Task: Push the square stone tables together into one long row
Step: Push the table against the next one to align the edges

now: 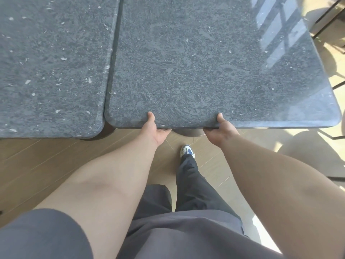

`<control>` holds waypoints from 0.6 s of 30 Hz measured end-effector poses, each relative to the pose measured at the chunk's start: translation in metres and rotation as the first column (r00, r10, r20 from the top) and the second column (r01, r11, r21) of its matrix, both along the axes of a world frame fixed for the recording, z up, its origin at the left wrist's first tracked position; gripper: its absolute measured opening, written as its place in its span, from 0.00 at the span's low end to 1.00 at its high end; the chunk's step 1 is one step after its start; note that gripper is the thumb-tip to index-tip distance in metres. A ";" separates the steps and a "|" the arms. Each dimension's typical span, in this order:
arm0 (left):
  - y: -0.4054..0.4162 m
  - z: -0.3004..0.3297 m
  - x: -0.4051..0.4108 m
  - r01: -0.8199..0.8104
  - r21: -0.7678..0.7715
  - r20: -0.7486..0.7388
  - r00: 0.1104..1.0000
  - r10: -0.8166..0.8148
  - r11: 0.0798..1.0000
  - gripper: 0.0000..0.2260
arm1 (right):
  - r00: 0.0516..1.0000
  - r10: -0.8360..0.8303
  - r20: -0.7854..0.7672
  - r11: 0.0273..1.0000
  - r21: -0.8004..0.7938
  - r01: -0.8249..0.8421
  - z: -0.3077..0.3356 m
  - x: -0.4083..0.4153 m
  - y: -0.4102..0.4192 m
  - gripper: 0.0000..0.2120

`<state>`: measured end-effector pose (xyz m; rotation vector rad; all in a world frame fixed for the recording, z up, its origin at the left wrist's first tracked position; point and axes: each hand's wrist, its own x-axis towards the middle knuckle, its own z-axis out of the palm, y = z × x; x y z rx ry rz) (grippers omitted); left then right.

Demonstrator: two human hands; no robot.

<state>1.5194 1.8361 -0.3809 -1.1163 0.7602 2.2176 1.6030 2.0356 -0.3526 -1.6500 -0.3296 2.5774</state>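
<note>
Two dark grey speckled square stone tables fill the upper part of the head view. The right table lies directly before me, and the left table sits beside it with only a thin dark seam between them. The left table's near edge reaches slightly closer to me than the right one's. My left hand grips the right table's near edge, thumb on top, fingers curled underneath. My right hand grips the same edge further right in the same way.
A wooden plank floor runs below the tables. The right table's round pedestal base shows under its edge between my hands. My shoe stands near it. Dark metal chair frames stand at the far right.
</note>
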 end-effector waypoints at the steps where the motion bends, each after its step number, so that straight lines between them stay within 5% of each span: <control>1: -0.002 0.001 0.003 0.002 0.003 0.000 1.000 -0.002 1.000 0.27 | 1.000 -0.005 0.000 1.000 0.008 0.005 0.001 0.003 -0.002 0.14; 18: -0.020 0.013 0.024 0.034 0.005 0.104 0.994 -0.034 0.999 0.28 | 0.999 -0.017 0.040 0.999 -0.038 0.019 0.007 0.018 -0.008 0.14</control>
